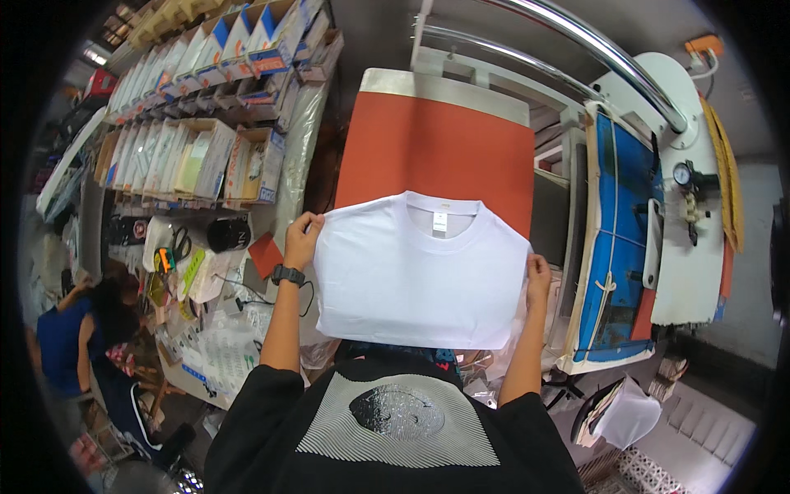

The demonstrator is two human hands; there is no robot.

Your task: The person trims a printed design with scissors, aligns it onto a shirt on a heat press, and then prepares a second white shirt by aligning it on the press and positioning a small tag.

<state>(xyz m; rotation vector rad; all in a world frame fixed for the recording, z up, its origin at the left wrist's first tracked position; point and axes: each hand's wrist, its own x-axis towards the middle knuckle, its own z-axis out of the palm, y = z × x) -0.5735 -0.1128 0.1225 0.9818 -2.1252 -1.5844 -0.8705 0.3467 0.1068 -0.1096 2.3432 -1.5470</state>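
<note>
A white T-shirt (415, 280) is stretched out flat between my two hands, its collar on the far side with a small white neck label showing. My left hand (303, 239) pinches the shirt's left shoulder edge; a dark watch sits on that wrist. On the other side, my right hand (538, 278) grips the right edge of the shirt. The upper part of the shirt overlaps the near end of an orange-red flat pad (432, 148) on a press. The lower part hangs near my body.
Cardboard boxes of upright white packets (164, 156) fill shelves at the left. Scissors (181, 243) and a tape measure lie on the cluttered left table. A blue padded platen (613, 239) and a white machine panel with a gauge (682, 173) stand right. A person (70, 337) sits far left.
</note>
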